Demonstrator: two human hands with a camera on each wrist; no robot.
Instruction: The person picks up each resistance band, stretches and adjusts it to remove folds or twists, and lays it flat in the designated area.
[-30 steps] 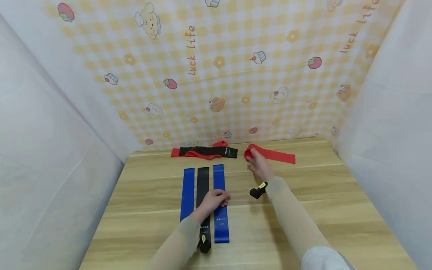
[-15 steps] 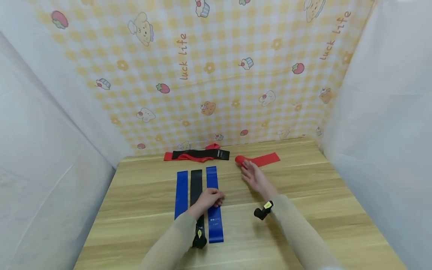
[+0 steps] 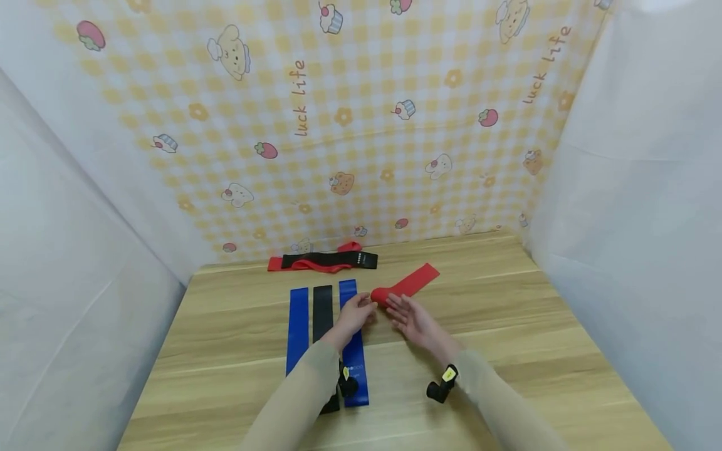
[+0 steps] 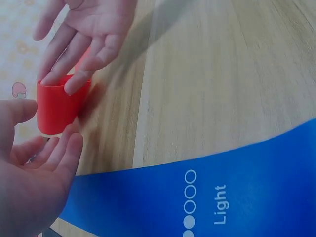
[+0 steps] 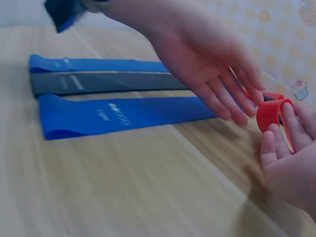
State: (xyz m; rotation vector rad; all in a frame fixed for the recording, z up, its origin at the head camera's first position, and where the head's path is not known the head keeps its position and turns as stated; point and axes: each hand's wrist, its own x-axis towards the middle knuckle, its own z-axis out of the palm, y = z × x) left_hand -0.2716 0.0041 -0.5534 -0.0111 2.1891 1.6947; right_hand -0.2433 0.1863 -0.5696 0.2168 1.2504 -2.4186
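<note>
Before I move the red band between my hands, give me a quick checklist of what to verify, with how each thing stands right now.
1. Right hand at the looped end of the red band: ok, fingers at the opening.
2. Left hand touching that looped end: cannot tell; it is very close.
3. Red band lined up with the blue bands: not ok, it slants.
4. Middle black band between the two blue ones: ok.
5. Far black band separate from red material: not ok, they overlap.

Bands [image 3: 298, 329] on table [image 3: 479, 307], cloth [image 3: 361, 147] behind
</note>
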